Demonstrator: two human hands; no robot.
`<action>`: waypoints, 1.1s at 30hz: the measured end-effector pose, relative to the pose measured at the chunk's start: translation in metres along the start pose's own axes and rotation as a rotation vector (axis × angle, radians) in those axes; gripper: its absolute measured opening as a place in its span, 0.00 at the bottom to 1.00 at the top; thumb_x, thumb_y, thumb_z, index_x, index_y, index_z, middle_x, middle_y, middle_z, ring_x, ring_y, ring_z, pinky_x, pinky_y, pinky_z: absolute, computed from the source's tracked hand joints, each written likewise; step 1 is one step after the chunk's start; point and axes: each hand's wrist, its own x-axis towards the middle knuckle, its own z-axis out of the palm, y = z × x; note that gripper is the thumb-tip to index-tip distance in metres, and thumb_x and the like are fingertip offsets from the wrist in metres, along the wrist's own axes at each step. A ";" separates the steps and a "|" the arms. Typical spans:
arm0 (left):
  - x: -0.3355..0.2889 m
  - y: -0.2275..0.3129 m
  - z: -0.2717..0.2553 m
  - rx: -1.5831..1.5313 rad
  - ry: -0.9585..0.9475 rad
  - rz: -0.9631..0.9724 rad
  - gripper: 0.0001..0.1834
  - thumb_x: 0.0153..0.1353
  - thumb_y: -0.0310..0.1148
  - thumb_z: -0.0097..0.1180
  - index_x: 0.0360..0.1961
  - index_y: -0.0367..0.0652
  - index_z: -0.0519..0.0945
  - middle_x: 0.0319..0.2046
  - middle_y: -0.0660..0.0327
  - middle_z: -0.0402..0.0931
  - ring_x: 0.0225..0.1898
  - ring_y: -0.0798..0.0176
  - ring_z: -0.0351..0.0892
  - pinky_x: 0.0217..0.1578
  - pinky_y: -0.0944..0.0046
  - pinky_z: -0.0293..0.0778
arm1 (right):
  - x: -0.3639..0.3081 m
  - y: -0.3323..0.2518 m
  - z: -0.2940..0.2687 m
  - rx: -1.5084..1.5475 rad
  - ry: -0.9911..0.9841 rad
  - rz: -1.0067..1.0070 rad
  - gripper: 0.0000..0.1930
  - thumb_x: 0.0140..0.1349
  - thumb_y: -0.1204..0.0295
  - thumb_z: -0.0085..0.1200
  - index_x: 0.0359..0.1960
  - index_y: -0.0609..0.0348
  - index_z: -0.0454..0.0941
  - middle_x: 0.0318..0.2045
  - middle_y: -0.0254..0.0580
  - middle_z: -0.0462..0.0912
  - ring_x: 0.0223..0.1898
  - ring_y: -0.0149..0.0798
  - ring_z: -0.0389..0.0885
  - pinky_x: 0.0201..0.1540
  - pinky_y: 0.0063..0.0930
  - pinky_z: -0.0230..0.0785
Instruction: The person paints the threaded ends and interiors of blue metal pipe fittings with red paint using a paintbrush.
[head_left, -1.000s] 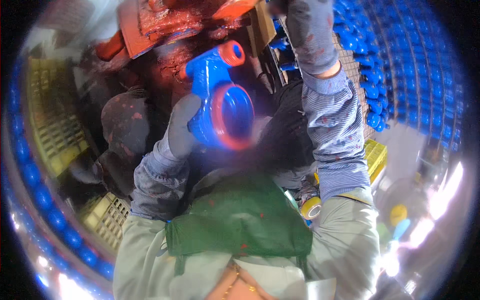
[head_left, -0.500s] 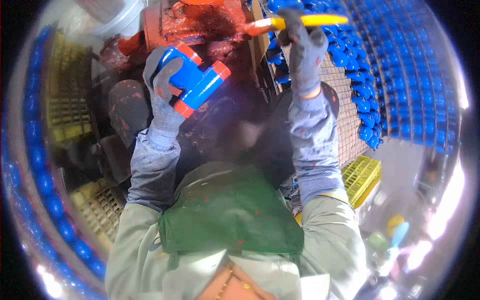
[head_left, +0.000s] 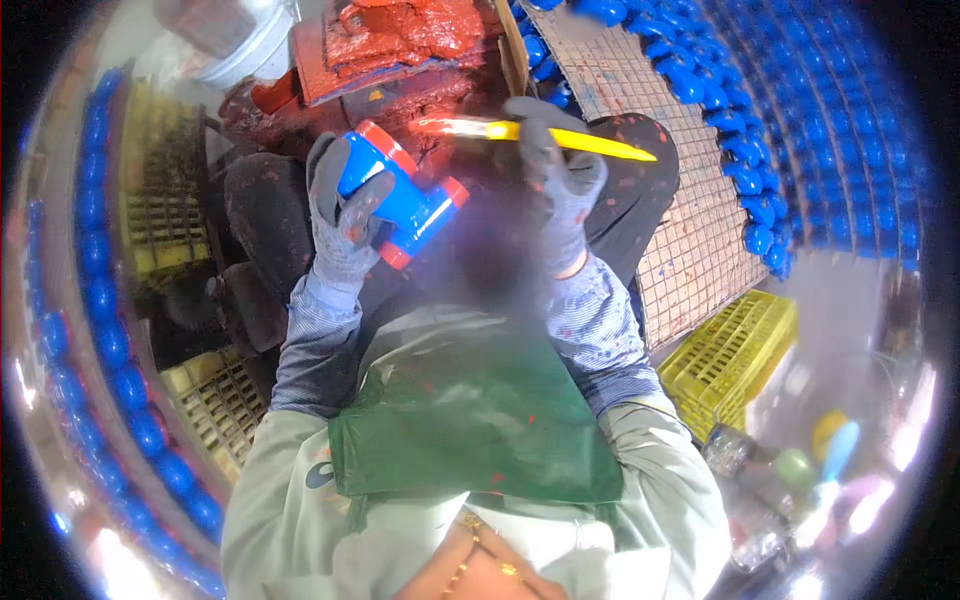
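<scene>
In a grey, paint-specked glove, my left hand (head_left: 342, 215) is closed around a blue pipe tee (head_left: 400, 192) with red ends. The tee is tilted, one red end toward the upper left and another toward the bottom. My right hand (head_left: 556, 180), gloved too, pinches a paintbrush (head_left: 570, 139) with a yellow handle. Its red-coated bristles point left, above and a little apart from the tee. Ahead of both hands lies a board heaped with thick red paint (head_left: 405, 35).
A wire mesh rack (head_left: 660, 190) at the right carries many blue fittings (head_left: 745, 180). Yellow crates stand at the right (head_left: 730, 350) and left (head_left: 160, 190). Rows of blue fittings (head_left: 110, 340) curve along the left. A white bucket (head_left: 250, 50) sits at the far left.
My right hand has come down and left with the brush, bringing its bristles nearer the tee. My left hand has shifted slightly right and down, still holding the tee.
</scene>
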 end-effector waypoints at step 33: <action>-0.026 0.000 0.012 -1.058 0.333 -1.125 0.17 0.62 0.29 0.53 0.52 0.41 0.69 0.46 0.54 0.73 0.45 0.55 0.74 0.46 0.52 0.75 | 0.002 0.054 -0.024 -0.234 0.095 0.073 0.10 0.61 0.73 0.55 0.43 0.64 0.79 0.26 0.27 0.75 0.24 0.20 0.65 0.29 0.14 0.56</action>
